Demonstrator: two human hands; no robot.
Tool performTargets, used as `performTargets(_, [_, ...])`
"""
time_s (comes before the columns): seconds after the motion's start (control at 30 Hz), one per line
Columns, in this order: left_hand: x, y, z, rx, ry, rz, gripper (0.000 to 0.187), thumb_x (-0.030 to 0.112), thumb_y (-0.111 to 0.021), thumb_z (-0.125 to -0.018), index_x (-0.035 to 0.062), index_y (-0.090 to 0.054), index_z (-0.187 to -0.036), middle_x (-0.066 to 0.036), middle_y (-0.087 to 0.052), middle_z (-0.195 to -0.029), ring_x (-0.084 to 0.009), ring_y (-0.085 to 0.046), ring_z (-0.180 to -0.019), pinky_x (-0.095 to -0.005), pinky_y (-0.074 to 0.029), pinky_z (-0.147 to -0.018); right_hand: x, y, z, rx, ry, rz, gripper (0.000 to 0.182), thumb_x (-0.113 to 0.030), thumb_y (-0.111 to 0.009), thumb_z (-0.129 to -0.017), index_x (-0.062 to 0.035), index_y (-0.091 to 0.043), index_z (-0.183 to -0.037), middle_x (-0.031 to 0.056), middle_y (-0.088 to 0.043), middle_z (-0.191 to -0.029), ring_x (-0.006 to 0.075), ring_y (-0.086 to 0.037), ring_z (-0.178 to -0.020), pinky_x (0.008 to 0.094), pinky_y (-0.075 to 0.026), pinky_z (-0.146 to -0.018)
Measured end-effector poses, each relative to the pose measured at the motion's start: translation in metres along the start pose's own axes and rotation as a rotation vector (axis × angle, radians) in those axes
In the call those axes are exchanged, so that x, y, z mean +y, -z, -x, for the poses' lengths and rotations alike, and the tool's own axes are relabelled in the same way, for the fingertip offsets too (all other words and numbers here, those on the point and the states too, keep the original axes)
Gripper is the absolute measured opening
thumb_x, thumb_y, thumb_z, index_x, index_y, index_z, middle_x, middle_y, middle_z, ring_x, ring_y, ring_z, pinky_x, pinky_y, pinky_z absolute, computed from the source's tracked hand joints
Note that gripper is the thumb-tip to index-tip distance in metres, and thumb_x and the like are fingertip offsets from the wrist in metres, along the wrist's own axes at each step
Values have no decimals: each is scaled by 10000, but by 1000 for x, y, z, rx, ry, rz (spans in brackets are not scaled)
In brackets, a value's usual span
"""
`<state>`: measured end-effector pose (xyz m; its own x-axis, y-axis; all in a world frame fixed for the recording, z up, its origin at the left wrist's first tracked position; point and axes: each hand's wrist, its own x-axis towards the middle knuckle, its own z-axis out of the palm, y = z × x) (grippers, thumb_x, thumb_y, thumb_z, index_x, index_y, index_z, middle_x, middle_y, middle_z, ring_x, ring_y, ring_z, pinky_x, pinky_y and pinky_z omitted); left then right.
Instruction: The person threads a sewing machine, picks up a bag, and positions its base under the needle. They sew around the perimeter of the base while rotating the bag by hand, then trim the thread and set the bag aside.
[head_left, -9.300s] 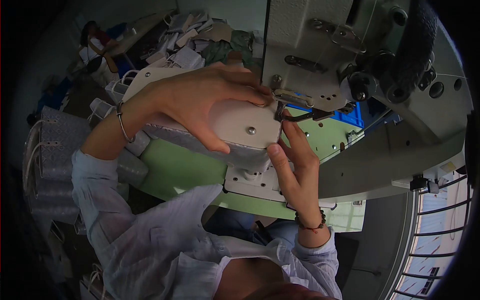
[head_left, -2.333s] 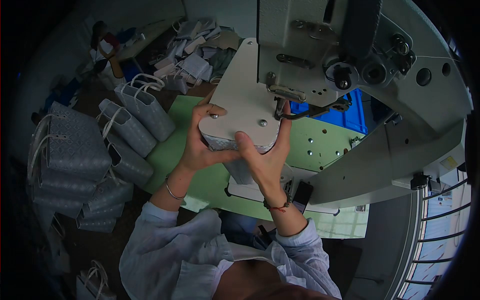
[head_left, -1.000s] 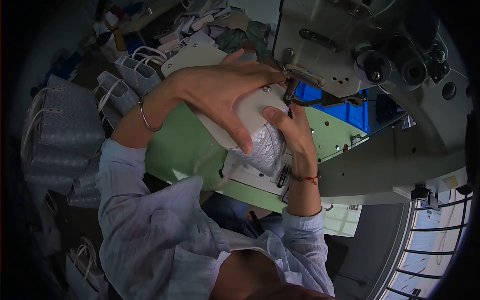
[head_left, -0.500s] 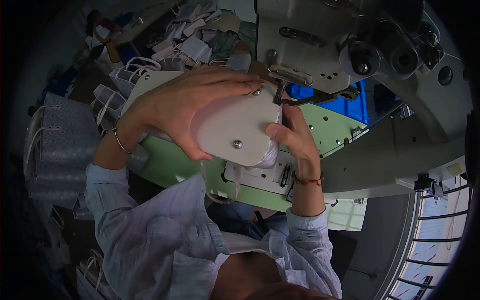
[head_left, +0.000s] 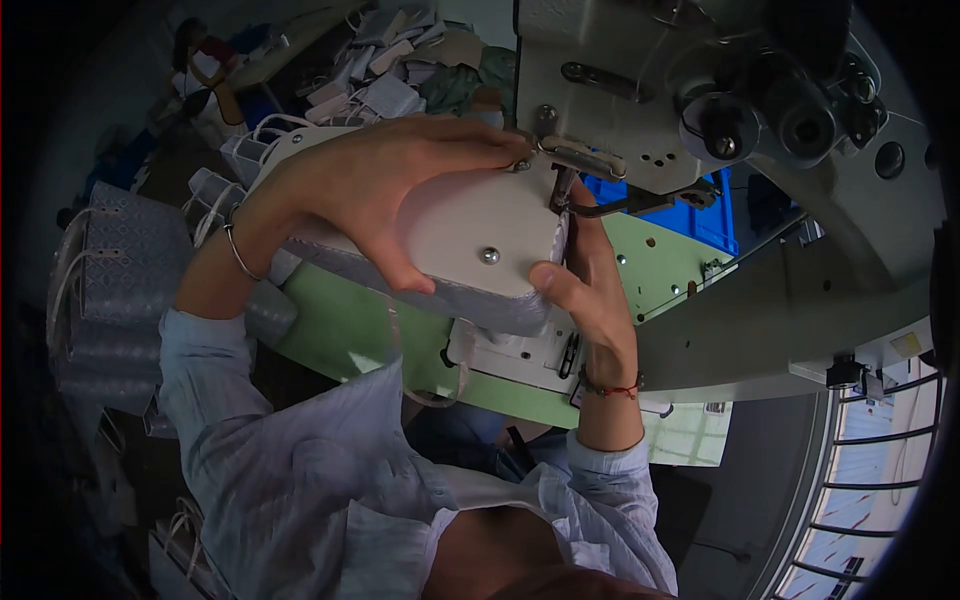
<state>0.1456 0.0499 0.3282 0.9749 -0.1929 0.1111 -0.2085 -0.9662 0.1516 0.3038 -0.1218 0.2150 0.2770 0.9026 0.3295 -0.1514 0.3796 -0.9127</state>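
A handbag (head_left: 468, 225) is held with its off-white base facing up and its silvery patterned side toward me. Round metal studs (head_left: 490, 256) dot the base. My left hand (head_left: 370, 180) spans the base, thumb at the near edge and fingers at the far edge. At the right end my right hand (head_left: 597, 285) grips the corner, its thumb on the rim and its other fingers partly hidden behind. The sewing machine's presser foot (head_left: 562, 188) is right at the bag's far right edge, between my two hands. A pale strap (head_left: 462, 378) hangs below the bag.
The sewing machine head (head_left: 620, 90) looms above right. A blue crate (head_left: 712, 215) stands behind the green table (head_left: 340, 320). Patterned handbags (head_left: 135, 270) stand at left, and more bag pieces (head_left: 390, 95) are piled at the back. Another person (head_left: 205, 75) is far left. Small snips (head_left: 569, 355) lie near the table's front.
The bag has turned and tilted under the presser foot, so its near patterned side now shows more. The near stud has shifted up and right. Both hands keep their hold.
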Motion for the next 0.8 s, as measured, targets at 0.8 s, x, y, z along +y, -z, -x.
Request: performTargets(0.8, [-34, -1, -15, -9, -17, 19, 978, 375, -850, -498, -71, -489, -1289, -184, -501, -1279, -339, -548, -1153, -383, -476, -961, 11, -20, -18, 140, 177, 227, 728, -170, -723, -784, -16, -347, -1387, 136, -556, -1217, 211, -542, -1118, 345, -426, -983])
